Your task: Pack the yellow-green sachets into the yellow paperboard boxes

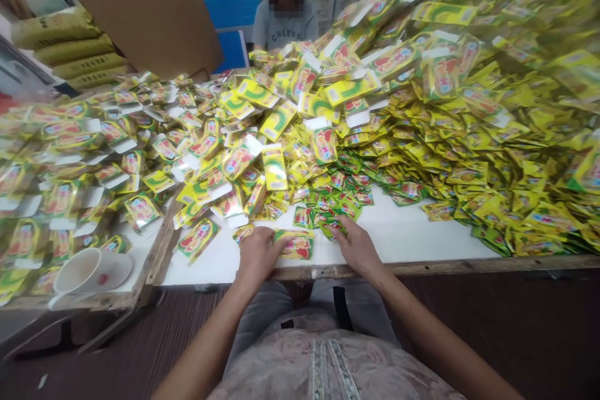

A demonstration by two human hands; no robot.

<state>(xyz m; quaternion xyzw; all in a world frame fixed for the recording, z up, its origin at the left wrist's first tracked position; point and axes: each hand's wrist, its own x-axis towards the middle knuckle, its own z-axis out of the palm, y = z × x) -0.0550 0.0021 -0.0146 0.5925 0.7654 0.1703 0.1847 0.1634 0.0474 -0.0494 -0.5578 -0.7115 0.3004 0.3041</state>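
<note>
Near the table's front edge, my left hand (257, 255) is closed on the end of a small yellow-green printed carton (300, 246), which lies flat with its other end pointing right. To the right of it, my right hand (360, 250) has its thumb and fingers on a small green sachet (330, 229). Just beyond my hands lies a loose group of green sachets (338, 182) with red print. Another carton (199, 240) rests on the white tabletop (398, 237) to the left of my left hand.
A high heap of yellow sachets (450, 156) fills the right side. Many open-flapped cartons (65, 197) cover the left table, where a white cup (89, 272) lies on its side. Across the table sits a person (285, 25). Stacked sacks (77, 50) stand behind a large brown board (135, 6).
</note>
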